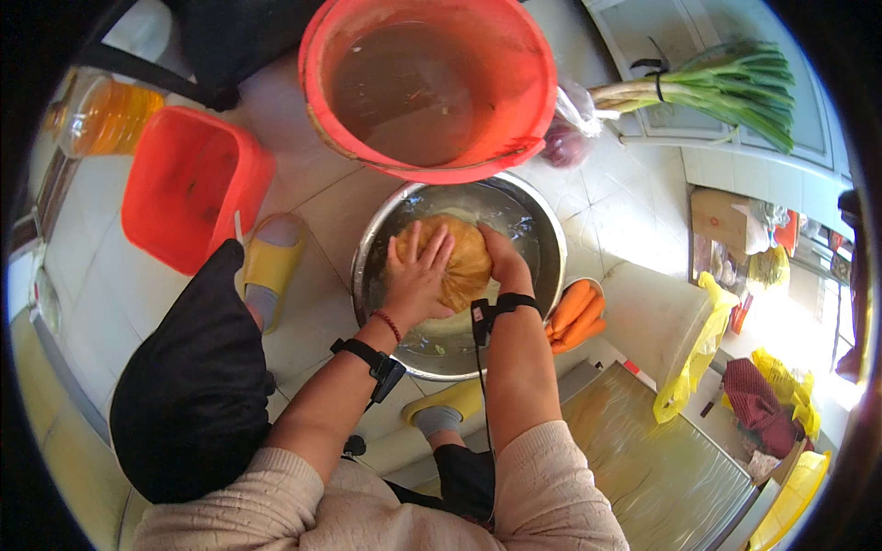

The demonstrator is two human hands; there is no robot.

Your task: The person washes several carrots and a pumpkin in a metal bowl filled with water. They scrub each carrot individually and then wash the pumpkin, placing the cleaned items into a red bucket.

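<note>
An orange-brown ribbed pumpkin (465, 265) rests in a round steel basin (358, 275) that holds water. My left hand (419, 279) lies spread over its upper left side, fingers apart, palm against the skin. Around the right side of the pumpkin curves my right hand (504, 258), its fingers partly hidden behind it. Both hands touch the pumpkin and steady it between them. Small green bits float in the water near the basin's lower edge.
A large red bucket (313, 103) of murky water stands just beyond the basin. Carrots (577, 313) in a bowl are at its right. Further out are a red bin (255, 165), an oil bottle (114, 117), green onions (730, 86), a bagged purple-red item (565, 144) and a whitish bin (648, 317) with a yellow bag.
</note>
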